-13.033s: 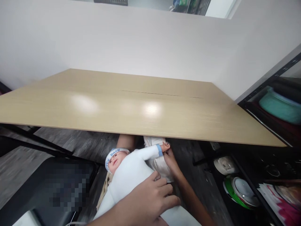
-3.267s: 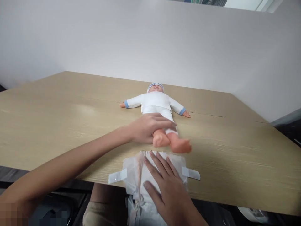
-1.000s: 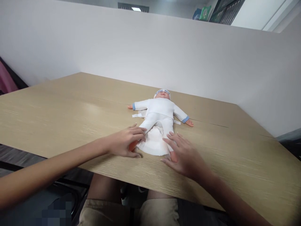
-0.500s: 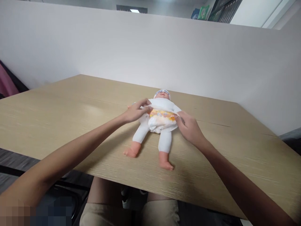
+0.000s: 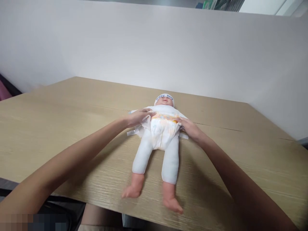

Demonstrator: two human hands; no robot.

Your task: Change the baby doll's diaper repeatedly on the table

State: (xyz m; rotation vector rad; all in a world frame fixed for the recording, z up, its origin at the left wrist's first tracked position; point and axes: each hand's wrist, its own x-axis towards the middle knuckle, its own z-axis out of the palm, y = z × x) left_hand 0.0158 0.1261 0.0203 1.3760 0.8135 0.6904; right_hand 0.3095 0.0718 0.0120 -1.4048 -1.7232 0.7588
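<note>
A baby doll (image 5: 143, 158) in white lies on its back with its feet toward me, a printed white headband (image 5: 161, 97) round its head. A white diaper (image 5: 161, 133) with an orange printed waistband covers its hips. My left hand (image 5: 141, 117) grips the diaper's waist at the left side, its thumb on the front band. On the right side my right hand (image 5: 191, 129) has its fingers closed at the other end of the waistband. Loose side flaps with tape tabs (image 5: 132, 132) stick out beneath both hands. My fingertips are partly hidden behind the diaper.
The doll rests on a light wooden table (image 5: 72, 99) with a thin seam across it. A white partition (image 5: 154, 48) stands behind the far edge. My legs are under the near edge. Something pink and black (image 5: 6, 88) shows at the far left.
The diaper's front now lies smoother and longer down the doll, and its side tabs have come into sight. The doll appears larger and its legs reach nearer me. The view has tilted down.
</note>
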